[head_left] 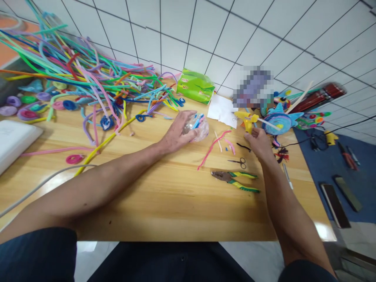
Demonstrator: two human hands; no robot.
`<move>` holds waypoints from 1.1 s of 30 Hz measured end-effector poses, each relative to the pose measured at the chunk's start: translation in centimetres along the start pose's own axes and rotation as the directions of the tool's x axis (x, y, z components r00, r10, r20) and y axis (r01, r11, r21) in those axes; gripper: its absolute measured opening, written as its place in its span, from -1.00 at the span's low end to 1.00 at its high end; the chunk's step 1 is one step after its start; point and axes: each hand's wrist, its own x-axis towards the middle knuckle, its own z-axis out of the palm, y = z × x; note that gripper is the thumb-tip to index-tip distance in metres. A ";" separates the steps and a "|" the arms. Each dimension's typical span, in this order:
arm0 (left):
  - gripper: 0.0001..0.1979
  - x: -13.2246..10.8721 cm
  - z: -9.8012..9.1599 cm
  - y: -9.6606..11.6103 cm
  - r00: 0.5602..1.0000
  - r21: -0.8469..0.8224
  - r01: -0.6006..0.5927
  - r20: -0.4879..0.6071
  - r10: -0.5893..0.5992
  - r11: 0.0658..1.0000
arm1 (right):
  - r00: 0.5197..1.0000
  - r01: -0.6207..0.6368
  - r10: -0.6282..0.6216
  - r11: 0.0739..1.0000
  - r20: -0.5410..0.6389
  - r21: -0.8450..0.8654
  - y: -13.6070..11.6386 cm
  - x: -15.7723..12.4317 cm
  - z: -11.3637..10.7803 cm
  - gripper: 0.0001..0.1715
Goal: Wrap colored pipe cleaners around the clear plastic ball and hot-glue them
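Note:
My left hand (178, 133) rests on the wooden table (164, 203), fingers curled round a clear plastic ball (199, 127) that holds blue and pink pipe-cleaner bits. My right hand (258, 141) is closed on the handle of a yellow glue gun (246, 118), whose nozzle points left. Just right of the gun stands a blue pipe-cleaner figure (282, 122). Between my hands lie a long pink pipe cleaner (212, 148) and short pink and blue cuttings.
Small scissors (238, 161) and green-yellow pliers (235, 180) lie near my right forearm. A big tangle of coloured pipe cleaners (88, 74) covers the far left, with coiled discs. A green packet (194, 87), white paper (222, 110), a white box (14, 139) at the left edge.

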 end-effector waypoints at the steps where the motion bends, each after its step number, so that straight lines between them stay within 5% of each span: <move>1: -0.37 0.0 0.0 0.0 1.000 -0.002 0.005 -0.001 -0.005 1.000 | 1.000 -0.029 0.029 0.999 0.003 -0.016 -0.5 -1.2 -0.7 -0.38; 3: -0.37 0.1 0.1 0.0 1.000 -0.004 0.010 -0.005 -0.010 1.000 | 1.000 -0.007 0.007 0.999 0.003 -0.048 -2.0 -3.7 -2.0 -0.36; 6: -0.38 0.1 0.3 -0.1 1.000 0.001 0.015 -0.013 -0.015 1.000 | 0.981 0.151 -0.154 0.988 0.120 0.039 -5.3 -7.8 -2.8 -0.62; 10: -0.37 0.1 0.4 -0.3 1.000 0.011 0.021 -0.019 -0.021 1.000 | 0.856 0.410 -0.438 0.899 0.275 0.156 -9.9 -11.8 -1.3 -0.67; 16: -0.37 0.3 0.7 -0.4 0.999 0.012 0.022 -0.032 -0.021 1.000 | 0.690 0.530 -0.555 0.825 0.465 0.197 -12.6 -13.2 2.3 -0.74; 19: -0.36 0.3 0.8 -0.3 1.000 0.007 0.014 -0.026 -0.014 1.000 | 0.748 0.412 -0.475 0.880 0.463 0.237 -12.7 -13.4 2.3 -0.77; 23: -0.36 0.4 0.8 -0.3 1.000 0.003 0.013 -0.023 -0.013 1.000 | 0.886 0.046 -0.225 0.913 0.406 0.405 -12.7 -13.9 0.5 -0.78; 26: -0.35 0.3 0.8 -0.3 0.999 -0.001 0.018 -0.031 -0.018 1.000 | 0.904 -0.153 -0.127 0.795 0.408 0.587 -12.6 -14.0 -0.4 -0.60; 33: -0.36 0.3 0.8 0.0 0.998 -0.014 0.033 -0.050 -0.034 0.999 | 0.906 -0.352 0.020 0.592 0.423 0.725 -13.9 -12.7 -0.1 -0.48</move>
